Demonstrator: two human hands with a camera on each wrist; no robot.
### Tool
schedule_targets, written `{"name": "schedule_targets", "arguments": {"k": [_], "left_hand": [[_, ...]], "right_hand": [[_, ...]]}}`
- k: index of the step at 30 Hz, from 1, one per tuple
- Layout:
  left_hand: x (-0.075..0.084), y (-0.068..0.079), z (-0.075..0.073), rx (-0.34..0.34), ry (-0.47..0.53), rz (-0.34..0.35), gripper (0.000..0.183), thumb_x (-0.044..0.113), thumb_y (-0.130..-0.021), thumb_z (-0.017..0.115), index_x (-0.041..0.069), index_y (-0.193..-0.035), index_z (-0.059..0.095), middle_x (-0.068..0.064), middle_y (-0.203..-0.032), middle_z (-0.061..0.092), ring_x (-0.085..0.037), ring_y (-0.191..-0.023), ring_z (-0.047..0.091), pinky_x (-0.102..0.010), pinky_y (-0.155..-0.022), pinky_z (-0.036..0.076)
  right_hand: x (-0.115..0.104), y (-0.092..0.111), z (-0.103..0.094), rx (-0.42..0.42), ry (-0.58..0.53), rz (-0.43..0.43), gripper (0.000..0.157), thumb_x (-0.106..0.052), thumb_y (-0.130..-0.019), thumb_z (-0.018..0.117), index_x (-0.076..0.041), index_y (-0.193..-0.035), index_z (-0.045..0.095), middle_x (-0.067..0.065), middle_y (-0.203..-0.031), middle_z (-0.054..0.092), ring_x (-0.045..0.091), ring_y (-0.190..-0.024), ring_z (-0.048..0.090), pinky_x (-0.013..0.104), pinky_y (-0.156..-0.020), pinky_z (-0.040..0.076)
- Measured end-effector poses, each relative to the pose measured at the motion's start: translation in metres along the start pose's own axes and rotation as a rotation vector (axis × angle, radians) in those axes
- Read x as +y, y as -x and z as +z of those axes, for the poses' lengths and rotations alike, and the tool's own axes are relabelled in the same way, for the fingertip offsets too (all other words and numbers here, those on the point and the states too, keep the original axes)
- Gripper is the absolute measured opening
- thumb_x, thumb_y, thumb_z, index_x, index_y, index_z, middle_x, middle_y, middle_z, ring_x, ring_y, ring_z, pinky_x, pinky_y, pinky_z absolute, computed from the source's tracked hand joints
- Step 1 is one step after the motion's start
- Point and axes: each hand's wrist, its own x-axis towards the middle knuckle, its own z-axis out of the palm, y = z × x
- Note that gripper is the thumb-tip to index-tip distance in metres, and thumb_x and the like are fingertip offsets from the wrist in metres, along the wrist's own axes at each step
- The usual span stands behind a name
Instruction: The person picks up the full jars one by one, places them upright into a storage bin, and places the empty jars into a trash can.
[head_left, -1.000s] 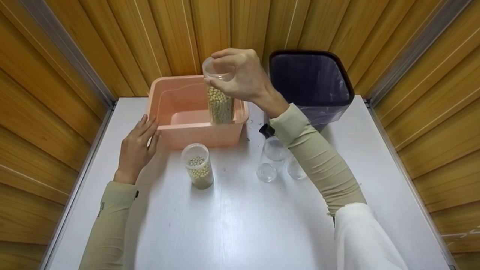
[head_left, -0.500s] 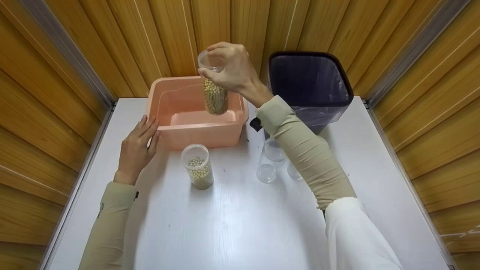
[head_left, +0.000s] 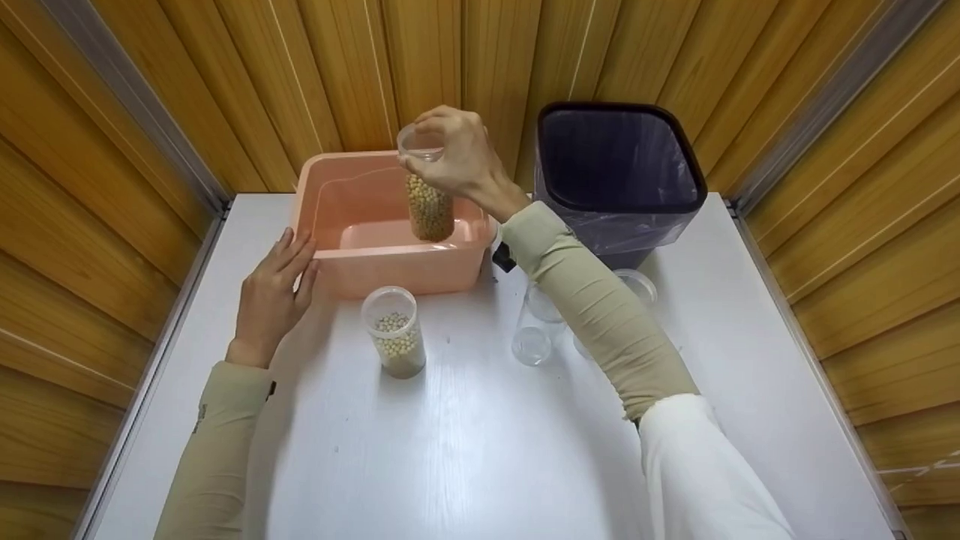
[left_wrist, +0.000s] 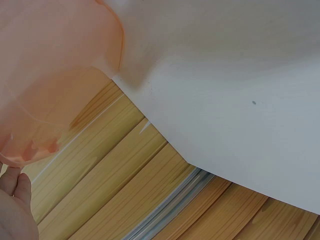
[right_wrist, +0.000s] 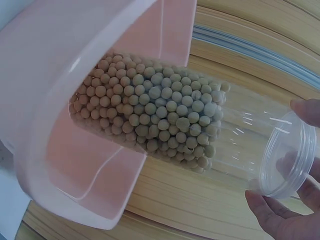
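My right hand grips a tall clear plastic jar by its open rim, thumb on one side and fingers on the other. Pale yellow dried beans fill more than half of it in the right wrist view. The jar hangs upright, its lower end over the inside of a pink plastic basin. At the basin's front left corner, my left hand holds the rim; its fingertips show faintly through the wall in the left wrist view. A second lidless jar, partly filled with beans, stands in front of the basin.
To the basin's right stands a dark purple bin lined with a clear bag. Clear containers sit on the white table, partly hidden under my right forearm. Wood-look walls enclose the table.
My right hand has carried the jar left and back from over the basin's front rim, first rising, then lowering slightly over the inside. The left hand and standing jar have not moved.
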Motion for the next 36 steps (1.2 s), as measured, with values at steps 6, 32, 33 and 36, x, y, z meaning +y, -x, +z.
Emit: {"name": "schedule_targets", "arguments": {"k": [6, 32, 33, 36], "left_hand": [[0.000, 0.002, 0.001, 0.004, 0.001, -0.009, 0.042, 0.017, -0.105, 0.069, 0.007, -0.146, 0.065, -0.013, -0.150, 0.063, -0.042, -0.145, 0.055, -0.065, -0.108, 0.052], [0.001, 0.000, 0.000, -0.014, -0.014, -0.008, 0.044, 0.017, -0.105, 0.070, 0.007, -0.147, 0.064, -0.014, -0.150, 0.063, -0.042, -0.145, 0.055, -0.066, -0.108, 0.052], [0.001, 0.000, 0.000, -0.014, -0.014, -0.009, 0.044, 0.017, -0.105, 0.070, 0.007, -0.147, 0.064, -0.014, -0.150, 0.063, -0.042, -0.145, 0.055, -0.066, -0.108, 0.052], [0.001, 0.001, 0.000, -0.011, -0.013, -0.012, 0.044, 0.018, -0.105, 0.070, 0.007, -0.147, 0.064, -0.014, -0.150, 0.063, -0.042, -0.145, 0.055, -0.065, -0.109, 0.052]], "right_hand": [[0.010, 0.003, 0.011, -0.020, -0.030, 0.027, 0.037, -0.029, -0.085, 0.087, -0.004, -0.113, 0.081, 0.009, -0.119, 0.076, 0.022, -0.115, 0.070, 0.024, -0.105, 0.054], [0.037, 0.012, 0.038, -0.148, 0.045, 0.120, 0.039, -0.028, -0.083, 0.088, 0.000, -0.109, 0.078, 0.010, -0.117, 0.073, 0.026, -0.116, 0.066, 0.031, -0.093, 0.060], [0.038, 0.012, 0.039, -0.152, 0.049, 0.119, 0.039, -0.028, -0.083, 0.088, 0.000, -0.108, 0.078, 0.010, -0.116, 0.073, 0.026, -0.115, 0.067, 0.031, -0.092, 0.060], [0.039, 0.011, 0.041, -0.168, 0.073, 0.116, 0.039, -0.028, -0.082, 0.089, 0.000, -0.108, 0.079, 0.011, -0.115, 0.074, 0.026, -0.113, 0.068, 0.032, -0.091, 0.061]]}}
